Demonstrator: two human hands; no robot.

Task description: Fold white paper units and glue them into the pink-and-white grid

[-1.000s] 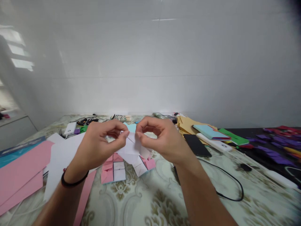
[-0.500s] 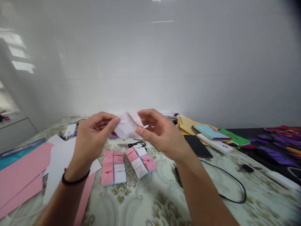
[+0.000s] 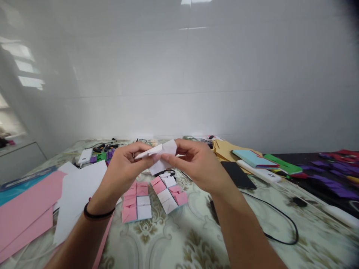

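Observation:
Both my hands hold a small folded white paper piece [image 3: 162, 151] above the table. My left hand [image 3: 123, 170] pinches its left side, fingers closed. My right hand [image 3: 196, 162] pinches its right side, thumb and fingers pressed on the paper. A black band sits on my left wrist. Below the hands lie two folded pink-and-white paper block assemblies, one [image 3: 137, 201] straight and the other [image 3: 168, 193] turned at an angle. Black scissors [image 3: 164, 173] lie partly hidden behind the held paper.
Pink sheets [image 3: 25, 203] and white sheets [image 3: 80, 186] lie at left. A black phone [image 3: 238, 174], a black cable [image 3: 276, 228], tan envelopes [image 3: 223, 147], a light blue pad [image 3: 251, 157] and purple paper pieces [image 3: 333, 172] lie at right. A white power bank [image 3: 85, 156] sits far left.
The hands lifted the white paper off the block assemblies, turned it, then brought it lower and closer together. The paper now lies flatter between the fingertips.

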